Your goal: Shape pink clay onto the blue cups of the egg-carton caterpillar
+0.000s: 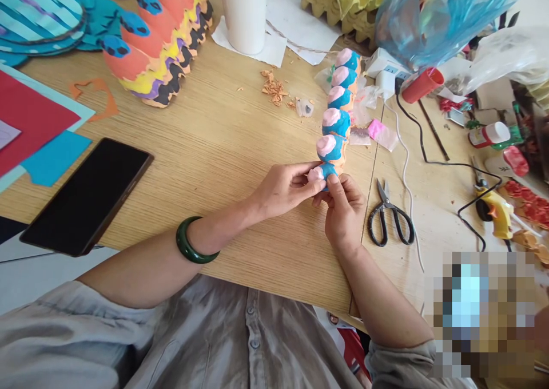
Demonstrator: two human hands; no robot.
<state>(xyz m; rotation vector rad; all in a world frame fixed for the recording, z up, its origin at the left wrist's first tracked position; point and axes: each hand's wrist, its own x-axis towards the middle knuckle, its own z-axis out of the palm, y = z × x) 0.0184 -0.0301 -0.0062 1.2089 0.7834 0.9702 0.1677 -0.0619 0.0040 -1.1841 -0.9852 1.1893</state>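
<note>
Blue-pink strip (342,124) in 2 hands (277,191) (346,220)

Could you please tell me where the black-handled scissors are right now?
In the head view, the black-handled scissors lie on the wooden table, right of centre, between the person's right hand and the white cable.

Phone (88,197) on table (193,143), left of egg-carton strip (338,124), scissors (387,205) right

Matt painted strip (340,123), smooth wood-grained table (227,131).
</note>
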